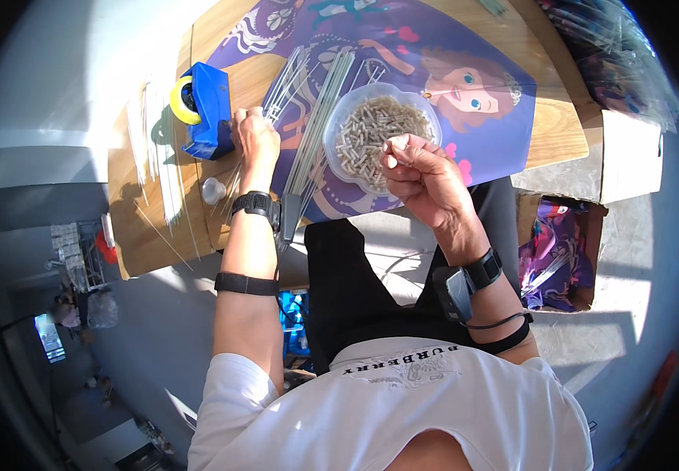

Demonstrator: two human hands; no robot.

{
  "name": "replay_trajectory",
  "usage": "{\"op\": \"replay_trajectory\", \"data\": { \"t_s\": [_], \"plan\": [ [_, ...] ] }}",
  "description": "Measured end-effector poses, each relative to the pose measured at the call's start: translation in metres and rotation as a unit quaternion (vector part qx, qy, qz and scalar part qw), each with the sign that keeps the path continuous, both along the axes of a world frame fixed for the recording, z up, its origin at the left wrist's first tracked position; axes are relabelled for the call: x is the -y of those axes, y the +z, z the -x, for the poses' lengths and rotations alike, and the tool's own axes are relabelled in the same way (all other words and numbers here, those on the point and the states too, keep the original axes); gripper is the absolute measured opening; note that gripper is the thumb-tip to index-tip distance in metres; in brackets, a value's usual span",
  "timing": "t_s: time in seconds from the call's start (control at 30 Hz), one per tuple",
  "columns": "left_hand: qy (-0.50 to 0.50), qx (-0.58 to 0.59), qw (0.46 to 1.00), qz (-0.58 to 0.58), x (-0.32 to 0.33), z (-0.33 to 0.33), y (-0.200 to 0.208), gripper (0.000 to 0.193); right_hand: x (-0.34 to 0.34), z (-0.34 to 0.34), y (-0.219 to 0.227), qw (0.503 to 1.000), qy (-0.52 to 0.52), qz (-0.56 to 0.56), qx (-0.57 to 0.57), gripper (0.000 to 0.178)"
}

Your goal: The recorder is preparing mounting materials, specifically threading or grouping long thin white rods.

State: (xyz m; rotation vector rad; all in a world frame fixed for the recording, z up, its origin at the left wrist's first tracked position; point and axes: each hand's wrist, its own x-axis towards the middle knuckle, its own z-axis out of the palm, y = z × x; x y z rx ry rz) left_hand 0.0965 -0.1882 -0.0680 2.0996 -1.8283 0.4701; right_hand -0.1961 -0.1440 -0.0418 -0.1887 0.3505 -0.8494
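My left hand (256,143) is closed beside a blue tape dispenser (212,106) with a roll of yellow tape (183,100). Its fingertips are turned away, so what they grip is hidden. Thin pale rods (320,118) lie in a loose bundle just right of that hand. Over the right edge of a clear scalloped bowl (335,161), my right hand (432,179) pinches thumb and fingers together. Whatever is in the pinch is too small to name. Many short, pale tube pieces (375,129) fill the bowl.
More thin rods (168,177) are spread on the wooden table (131,235) at left, near a small white round piece (214,191). A purple printed sheet (504,145) covers the middle. An open cardboard box (587,271) stands low at right; plastic-wrapped packs (610,59) sit far right.
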Motion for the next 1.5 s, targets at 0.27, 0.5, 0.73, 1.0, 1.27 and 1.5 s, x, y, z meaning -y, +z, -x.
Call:
{"op": "replay_trajectory", "data": {
  "t_s": [0.27, 0.5, 0.73, 1.0, 1.27, 1.5],
  "plan": [
    [0.007, -0.327, 0.938, -0.112, -0.006, 0.013, -0.018, 0.015, 0.0, -0.007, 0.004, 1.0, -0.002, 0.001, 0.026, 0.008],
    [-0.002, -0.123, 0.98, -0.159, -0.012, 0.054, 0.009, 0.012, 0.0, -0.003, -0.002, 1.0, -0.011, 0.001, 0.023, 0.007],
    [-0.021, -0.128, 0.987, -0.098, -0.018, 0.056, 0.006, 0.006, 0.0, -0.003, -0.001, 1.0, -0.016, 0.003, 0.02, 0.008],
    [-0.131, -0.144, 0.981, 0.01, -0.029, 0.045, 0.027, 0.009, -0.002, -0.007, 0.0, 0.999, -0.032, 0.005, 0.004, 0.009],
    [-0.2, -0.379, 0.899, -0.093, -0.072, 0.076, 0.074, 0.003, -0.009, -0.003, 0.009, 0.996, -0.073, 0.02, -0.04, 0.009],
    [-0.142, -0.66, 0.71, -0.201, -0.148, 0.119, 0.098, 0.011, -0.019, -0.012, 0.026, 0.977, -0.089, 0.157, -0.11, 0.008]
  ]
}}
